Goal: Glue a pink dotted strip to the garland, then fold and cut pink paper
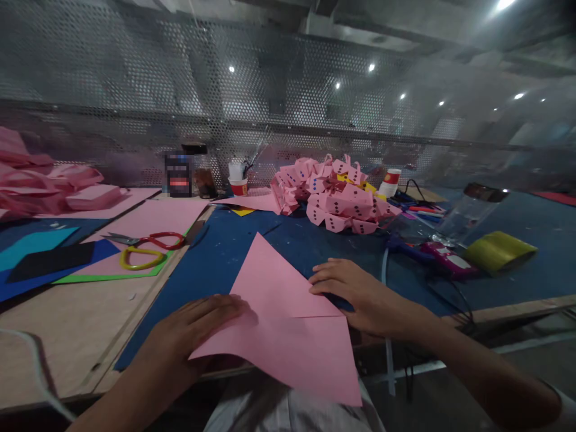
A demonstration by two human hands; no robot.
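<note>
A pink paper sheet (pixel 288 342) lies in front of me, partly folded so that its far end rises to a point. Its near edge hangs over the table edge above my lap. My left hand (pixel 204 321) is closed on the sheet's left side, fingers on top and thumb hidden. Along the right slanting edge rests my right hand (pixel 355 294), its fingers stretched out and touching the paper, with the thumb apart near the right corner.
Red-and-yellow-handled scissors (pixel 144 246) lie on coloured paper at left. Folded pink pieces with printed dots (pixel 335 198) are heaped behind the sheet. Paper cups (pixel 389 182), a clear jar (pixel 472 213), a purple tool (pixel 450 259) and yellow tape (pixel 500 252) stand or lie at right.
</note>
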